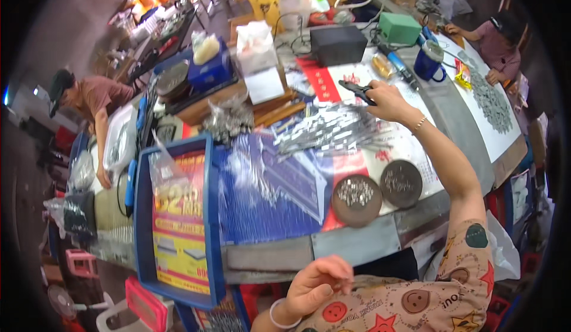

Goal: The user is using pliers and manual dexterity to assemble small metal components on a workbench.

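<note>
My right hand is stretched out over the far part of the table, its fingers closed on black-handled pliers. Just below and left of it spreads a heap of small flat metal strips. In front of my body, near the table's front edge, my left hand is raised with loosely curled fingers, thumb apart, and nothing visible in it. Two round dark dishes stand between the hands: the left dish bears small shiny metal pieces, the right dish fewer bits.
A blue tray lined with printed paper stands at left, beside a blue printed sheet. Farther back are a dark box, a green box and a blue mug. One person works at left, another at far right.
</note>
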`<state>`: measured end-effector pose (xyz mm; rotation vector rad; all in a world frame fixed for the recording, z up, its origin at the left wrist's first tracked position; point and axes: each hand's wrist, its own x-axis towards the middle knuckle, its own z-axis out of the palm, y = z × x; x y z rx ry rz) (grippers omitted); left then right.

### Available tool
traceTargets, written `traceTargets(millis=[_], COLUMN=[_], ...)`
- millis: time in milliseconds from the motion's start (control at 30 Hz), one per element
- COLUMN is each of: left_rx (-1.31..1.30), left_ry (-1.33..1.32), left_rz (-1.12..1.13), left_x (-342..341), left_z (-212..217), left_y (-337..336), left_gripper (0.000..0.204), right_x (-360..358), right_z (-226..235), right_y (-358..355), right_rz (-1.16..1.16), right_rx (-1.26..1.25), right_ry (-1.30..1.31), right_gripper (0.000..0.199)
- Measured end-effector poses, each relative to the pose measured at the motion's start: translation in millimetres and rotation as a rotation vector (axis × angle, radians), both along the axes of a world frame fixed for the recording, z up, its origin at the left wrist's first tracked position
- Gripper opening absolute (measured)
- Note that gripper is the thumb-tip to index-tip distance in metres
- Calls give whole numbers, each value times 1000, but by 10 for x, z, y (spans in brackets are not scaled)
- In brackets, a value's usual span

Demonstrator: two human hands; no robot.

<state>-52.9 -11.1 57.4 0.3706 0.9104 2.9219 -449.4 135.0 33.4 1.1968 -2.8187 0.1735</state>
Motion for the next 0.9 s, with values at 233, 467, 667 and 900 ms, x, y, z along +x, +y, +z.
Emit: traceTargets(millis=[233, 467, 667, 900], left_rx=[-253, -408, -625, -1256], left_ry=[-408, -449, -464, -244], left_rz=[141, 233, 315, 330], left_x=[62, 39, -259, -1121], left_z=[-221, -265, 38, 13], left_y=[-163, -295, -358, -341], left_gripper=[17, 12, 9, 7], right_x=[-864, -1129, -1013, 540], right_z=[-320, -244, -202, 311], right_y=[-335, -507, -229, 654], right_rz=[50, 102, 36, 356], right_rx=[62, 128, -70, -426], right_ry=[21, -87, 19, -355], right_gripper=[26, 41, 24, 28])
